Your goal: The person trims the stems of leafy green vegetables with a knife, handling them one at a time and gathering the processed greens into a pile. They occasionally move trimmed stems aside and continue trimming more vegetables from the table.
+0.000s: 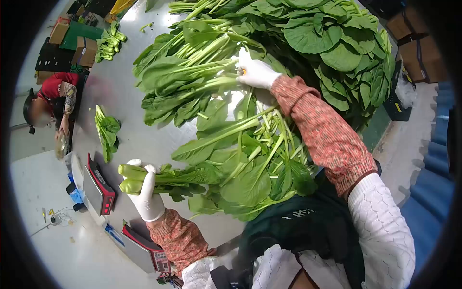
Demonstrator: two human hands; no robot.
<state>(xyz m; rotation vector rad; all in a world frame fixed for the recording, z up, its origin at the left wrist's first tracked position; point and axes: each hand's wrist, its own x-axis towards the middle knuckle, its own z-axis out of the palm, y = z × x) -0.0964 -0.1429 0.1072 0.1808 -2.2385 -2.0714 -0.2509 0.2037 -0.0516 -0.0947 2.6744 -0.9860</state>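
We've got left hand (147, 195) clamped round the bundle of leafy greens (166, 177) at its stiff stems, leaves floppy and bruisable, right hand (256, 72) pinching stalks in the pile (192, 72) upper centre.

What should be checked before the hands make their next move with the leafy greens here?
1. Left hand has a firm hold on the bunch of greens: ok, gloved fingers wrap the stalk ends.
2. Right hand has reached the big pile of greens: ok, it rests on the stalks.
3. Whether the right hand grips any stalks: cannot tell.
4. Stalk ends of the held bunch lined up: ok, roughly even.
5. Scale within reach and free of leaves: ok, it sits at the table edge beside the left hand.
6. Scale display reading: cannot tell, too small.
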